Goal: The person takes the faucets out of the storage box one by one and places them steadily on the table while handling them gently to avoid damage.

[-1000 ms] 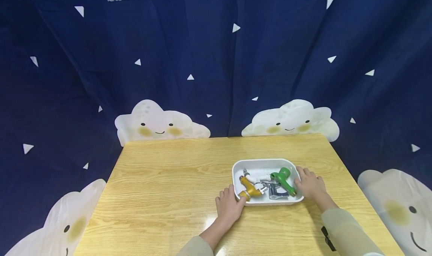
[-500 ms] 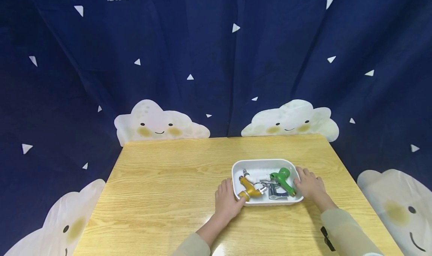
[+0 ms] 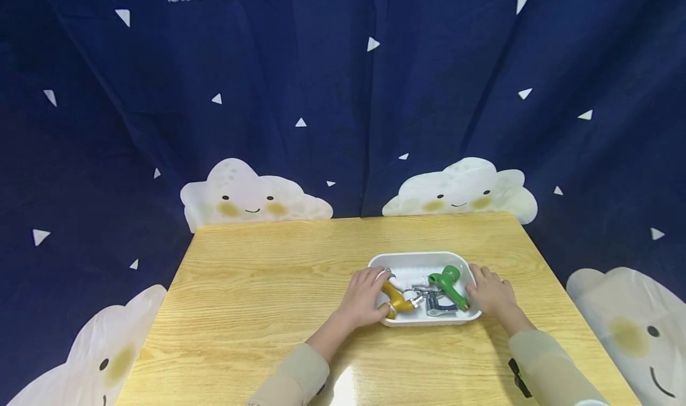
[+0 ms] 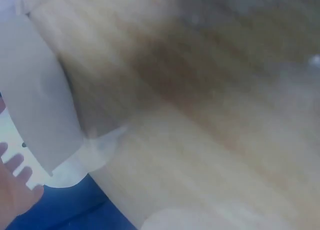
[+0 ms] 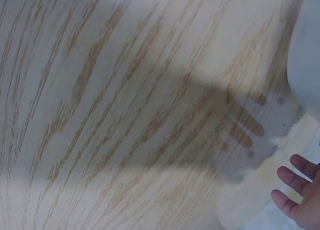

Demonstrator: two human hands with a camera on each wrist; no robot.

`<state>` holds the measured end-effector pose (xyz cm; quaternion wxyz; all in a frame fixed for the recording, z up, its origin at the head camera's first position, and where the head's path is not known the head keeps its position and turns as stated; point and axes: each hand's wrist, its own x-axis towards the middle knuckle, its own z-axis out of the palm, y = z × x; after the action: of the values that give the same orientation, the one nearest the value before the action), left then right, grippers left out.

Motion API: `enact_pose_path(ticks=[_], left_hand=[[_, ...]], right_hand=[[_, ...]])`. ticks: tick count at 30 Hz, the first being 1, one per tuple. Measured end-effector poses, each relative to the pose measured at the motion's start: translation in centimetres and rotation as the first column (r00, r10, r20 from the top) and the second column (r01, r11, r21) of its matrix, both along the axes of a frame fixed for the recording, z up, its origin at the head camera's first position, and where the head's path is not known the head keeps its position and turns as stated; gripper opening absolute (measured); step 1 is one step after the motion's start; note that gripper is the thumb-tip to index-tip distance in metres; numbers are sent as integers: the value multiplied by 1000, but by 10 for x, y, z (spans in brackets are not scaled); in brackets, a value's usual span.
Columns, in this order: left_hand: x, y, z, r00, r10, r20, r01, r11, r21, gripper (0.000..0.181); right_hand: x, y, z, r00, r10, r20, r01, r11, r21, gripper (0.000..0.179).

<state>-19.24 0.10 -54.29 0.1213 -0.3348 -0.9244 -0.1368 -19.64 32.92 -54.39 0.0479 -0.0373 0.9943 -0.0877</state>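
Observation:
A white plastic tray (image 3: 418,322) on the table holds several taps. Its yellow tap (image 3: 399,302) lies at the left, a chrome tap (image 3: 439,308) in the middle and a green tap (image 3: 449,287) at the right. Part of a white tap (image 3: 399,282) shows behind the yellow one. My left hand (image 3: 363,299) reaches over the tray's left rim, fingertips and thumb spread about the yellow tap and partly hiding it. In the left wrist view its fingers look straight and apart. My right hand (image 3: 493,291) rests against the tray's right end, fingers loosely extended.
The wooden table (image 3: 257,293) extends left of the tray and behind it. A dark blue curtain (image 3: 343,96) with white clouds and triangles hangs around the table's back and sides. Dark straps show under both sleeves.
My left hand has shifted from outside the tray's left end up and over the rim, above the yellow tap. My right hand and the tray stay in place.

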Motion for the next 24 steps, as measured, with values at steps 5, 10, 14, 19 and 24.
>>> enact_pose_path(ticks=[5,10,14,19,24], left_hand=[[-10,-1,5,989,-146,0,145,985,-90,64],[-17,0,11,966,-253,46,257,952,-166,65],[-20,3,18,953,-281,112,300,927,-225,65],[-23,11,26,944,-287,164,324,901,-289,66],[-25,19,29,938,-248,242,320,888,-330,68]], right_hand=[[-1,1,-2,1000,1,0,-1,1000,13,54],[-1,1,-3,1000,-2,-8,2,1000,21,54],[-1,0,-2,1000,-6,-5,6,1000,15,54],[-1,0,-2,1000,-8,-4,8,1000,6,54],[-1,1,-3,1000,-12,-3,12,1000,1,54]])
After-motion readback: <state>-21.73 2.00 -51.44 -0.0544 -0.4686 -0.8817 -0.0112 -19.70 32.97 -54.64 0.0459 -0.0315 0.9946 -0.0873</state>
